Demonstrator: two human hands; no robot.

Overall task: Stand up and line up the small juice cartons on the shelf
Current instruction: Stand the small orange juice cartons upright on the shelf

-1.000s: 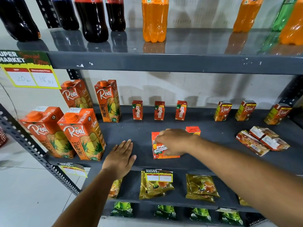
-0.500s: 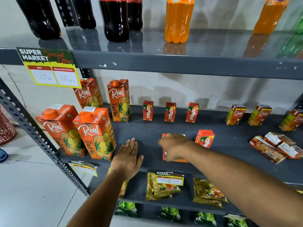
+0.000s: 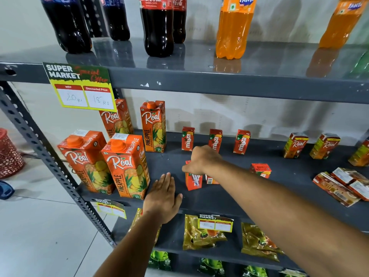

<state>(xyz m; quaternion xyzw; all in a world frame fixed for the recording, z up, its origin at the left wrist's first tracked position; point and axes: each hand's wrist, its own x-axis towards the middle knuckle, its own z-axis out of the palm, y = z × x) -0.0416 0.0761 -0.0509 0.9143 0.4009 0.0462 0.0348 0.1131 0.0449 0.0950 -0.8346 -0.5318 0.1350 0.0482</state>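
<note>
On the grey middle shelf (image 3: 229, 198) my right hand (image 3: 203, 159) grips the top of a small red Maaza carton (image 3: 193, 180), which stands tilted on the shelf. A second small carton (image 3: 211, 179) lies just right of it, partly hidden by my wrist. Another red carton (image 3: 260, 170) stands further right. Three Maaza cartons stand in a row at the back (image 3: 187, 138), (image 3: 215, 137), (image 3: 241, 141). My left hand (image 3: 162, 195) rests flat and open on the shelf's front, holding nothing.
Tall Real pineapple cartons (image 3: 125, 164) stand at the left. Small Real cartons (image 3: 295, 144) stand at the back right, with several more lying flat (image 3: 339, 186) at the far right. Soda bottles (image 3: 157, 27) fill the shelf above, snack packets (image 3: 201, 232) the one below.
My right hand has raised the flat red carton off its side so it stands tilted. The camera has shifted left and closer. My left hand stays flat on the shelf.
</note>
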